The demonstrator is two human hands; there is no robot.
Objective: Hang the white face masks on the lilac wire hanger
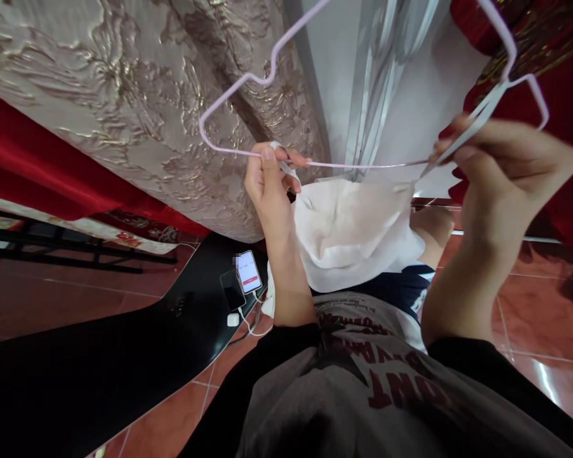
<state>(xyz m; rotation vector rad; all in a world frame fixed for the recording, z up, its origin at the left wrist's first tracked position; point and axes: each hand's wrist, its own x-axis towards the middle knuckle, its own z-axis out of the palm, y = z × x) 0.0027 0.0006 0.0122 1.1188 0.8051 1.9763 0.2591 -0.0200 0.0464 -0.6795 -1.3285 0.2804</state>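
- Your left fingers (267, 159) clamp the pink hanger (372, 166); your right fingers (468, 159) pinch a strap (482, 119) looped over its right side;
- white garment (358, 222) hangs below;
- fitting straps, it seems; the left notch (268, 81) probably calls for one

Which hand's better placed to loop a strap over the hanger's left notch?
Left hand, probably: it grips that end of the hanger, with a white strip at its fingers. Right hand is occupied with a taut strap at the opposite end.
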